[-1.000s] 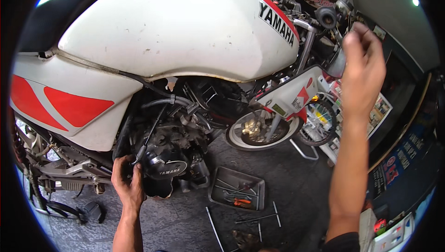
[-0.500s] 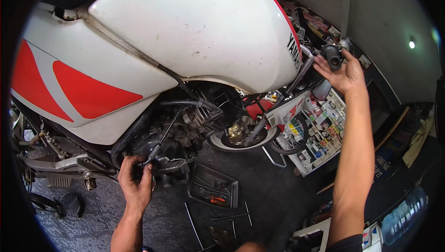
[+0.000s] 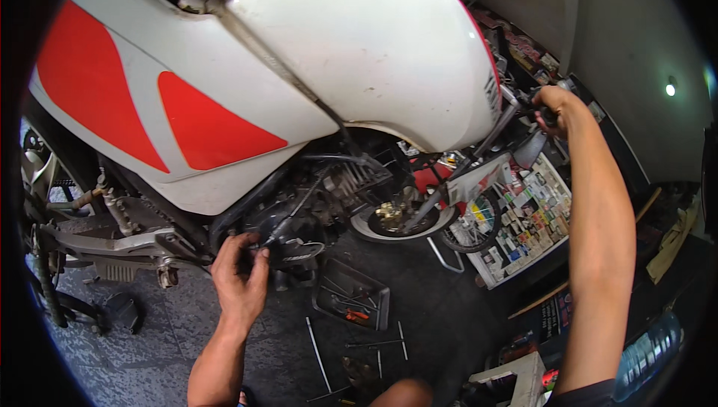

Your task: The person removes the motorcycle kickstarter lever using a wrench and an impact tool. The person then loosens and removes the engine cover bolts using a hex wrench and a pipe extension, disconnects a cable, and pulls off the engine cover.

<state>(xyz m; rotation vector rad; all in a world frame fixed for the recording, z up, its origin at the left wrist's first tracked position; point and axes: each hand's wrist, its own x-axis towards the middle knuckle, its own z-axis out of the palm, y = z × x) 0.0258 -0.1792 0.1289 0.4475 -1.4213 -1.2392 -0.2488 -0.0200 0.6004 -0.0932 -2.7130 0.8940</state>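
A white motorcycle (image 3: pixel 374 55) with red panels fills the upper left. My left hand (image 3: pixel 241 280) is low beside its dark engine (image 3: pixel 288 220). There the thumb and fingers pinch the lower end of a control cable (image 3: pixel 303 196) that slants down across the engine; the fingertips partly hide the cable's fitting. My right hand (image 3: pixel 557 106) reaches up to the far right, its fingers wrapped round the dark handlebar grip (image 3: pixel 548 117). That hand covers most of the grip, and whether a lever is held with it I cannot tell.
A black tool tray (image 3: pixel 384 308) holding several tools lies on the floor below the engine. Near it are a T-handle wrench (image 3: pixel 402 341) and a long rod (image 3: pixel 317 353). A parts display case (image 3: pixel 490 276) stands beyond the front wheel (image 3: pixel 366 229). A large water bottle (image 3: pixel 649 358) is at lower right.
My right hand was spread open beside the handlebar grip and has now closed round it. The left hand stays at the cable end. The view has shifted, so the motorcycle sits further right.
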